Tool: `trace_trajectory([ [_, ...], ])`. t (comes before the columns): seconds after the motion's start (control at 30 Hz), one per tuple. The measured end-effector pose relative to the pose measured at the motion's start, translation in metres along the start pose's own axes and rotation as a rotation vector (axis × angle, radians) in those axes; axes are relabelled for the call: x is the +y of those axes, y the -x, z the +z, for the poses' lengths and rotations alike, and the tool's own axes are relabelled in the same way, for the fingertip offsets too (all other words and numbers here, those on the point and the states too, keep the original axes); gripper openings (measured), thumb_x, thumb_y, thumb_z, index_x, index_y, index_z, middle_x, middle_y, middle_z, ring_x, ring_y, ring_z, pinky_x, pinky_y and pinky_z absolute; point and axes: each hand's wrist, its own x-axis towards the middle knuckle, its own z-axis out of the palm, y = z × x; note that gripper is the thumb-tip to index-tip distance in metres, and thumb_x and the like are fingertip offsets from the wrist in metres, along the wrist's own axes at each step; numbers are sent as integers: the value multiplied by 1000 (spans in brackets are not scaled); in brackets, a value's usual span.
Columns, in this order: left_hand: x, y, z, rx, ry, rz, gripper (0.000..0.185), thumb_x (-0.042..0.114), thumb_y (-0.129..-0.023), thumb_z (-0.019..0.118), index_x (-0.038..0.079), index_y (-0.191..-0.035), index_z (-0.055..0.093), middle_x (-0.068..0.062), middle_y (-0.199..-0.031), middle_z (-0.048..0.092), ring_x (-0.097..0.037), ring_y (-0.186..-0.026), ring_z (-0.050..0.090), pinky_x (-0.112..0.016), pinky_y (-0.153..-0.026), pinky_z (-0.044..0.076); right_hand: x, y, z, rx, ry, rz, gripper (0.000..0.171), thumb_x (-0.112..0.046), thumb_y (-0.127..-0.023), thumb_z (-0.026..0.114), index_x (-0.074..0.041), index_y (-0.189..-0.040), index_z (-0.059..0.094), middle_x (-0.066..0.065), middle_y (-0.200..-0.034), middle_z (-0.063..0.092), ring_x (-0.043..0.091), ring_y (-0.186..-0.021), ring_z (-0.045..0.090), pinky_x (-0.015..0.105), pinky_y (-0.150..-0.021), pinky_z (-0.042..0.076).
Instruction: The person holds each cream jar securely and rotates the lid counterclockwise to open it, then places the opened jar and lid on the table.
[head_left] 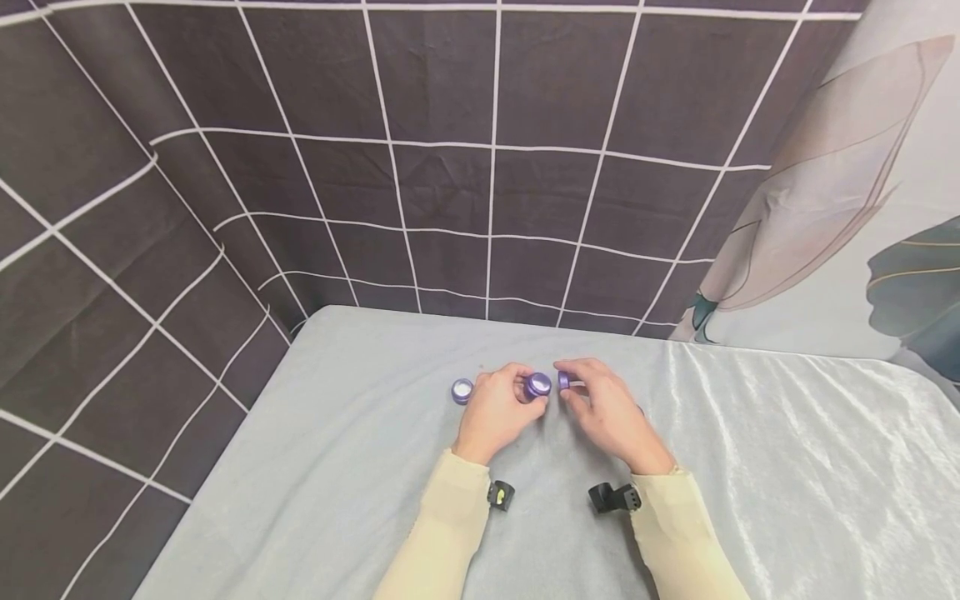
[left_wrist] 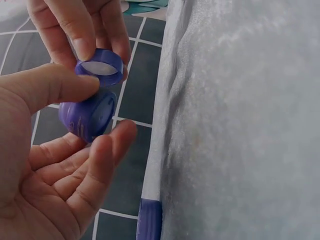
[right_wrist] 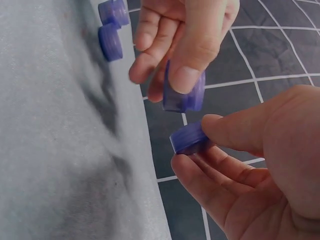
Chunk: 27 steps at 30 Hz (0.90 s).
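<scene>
Two arms in pale yellow sleeves (head_left: 450,525) reach out over the grey tabletop (head_left: 787,467), and the two hands are close together just above it. The left hand (head_left: 495,412) pinches a little purple jar (head_left: 537,385) between thumb and fingers, and the right hand (head_left: 611,412) pinches the jar's purple lid (head_left: 564,381) just beside the jar, not on it. A bit farther to the left, another small purple jar (head_left: 462,390) sits on the tabletop, and behind it all hangs a dark cloth with white lines (head_left: 450,125).
</scene>
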Motion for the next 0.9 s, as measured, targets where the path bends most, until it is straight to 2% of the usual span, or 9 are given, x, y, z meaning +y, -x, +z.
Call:
trace_trajectory([
  [0.27, -1, 0, 2, 48, -34, 4, 36, 24, -76, 84, 8, -107, 75, 0, -93, 69, -13, -82, 62, -32, -83, 48, 2, 0, 6, -9, -25, 37, 34, 3, -90, 67, 5, -123, 64, 22, -120, 66, 36, -107, 66, 49, -90, 53],
  [0.63, 0, -1, 3, 41, -47, -60, 35, 18, -75, 85, 6, -107, 75, -1, -86, 69, -12, -75, 62, -31, -77, 49, -1, 0, 14, -2, -12, 60, 35, 5, -89, 67, 6, -123, 63, 22, -116, 67, 37, -106, 66, 50, -92, 51],
  [0.9, 0, -1, 5, 16, -86, -82, 33, 19, -76, 85, 6, -104, 76, -2, -88, 71, -15, -80, 63, -33, -81, 50, 1, 0, 19, -8, 4, 57, 36, 5, -88, 67, 7, -124, 62, 24, -119, 66, 39, -110, 64, 53, -98, 48],
])
